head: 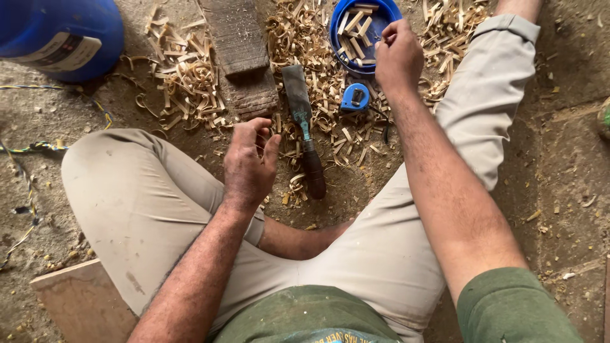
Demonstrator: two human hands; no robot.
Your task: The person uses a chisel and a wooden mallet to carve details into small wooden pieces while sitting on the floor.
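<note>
I sit on the ground with my knees spread. My left hand (249,162) hovers between my legs, its fingers curled together; whether something small is pinched in them I cannot tell. A broad chisel with a dark wooden handle (305,133) lies on the ground just right of it, blade pointing away. My right hand (398,56) reaches over the rim of a blue bowl (337,25) filled with short wood strips, fingertips pinched at the rim. A blue tape measure (355,98) lies just below the bowl.
Wood shavings (187,79) cover the ground ahead. A dark wooden block (241,54) lies in front of me. A large blue drum (60,35) stands at top left. A twisted cord (28,190) runs along the left. A wooden board (76,298) sits under my left thigh.
</note>
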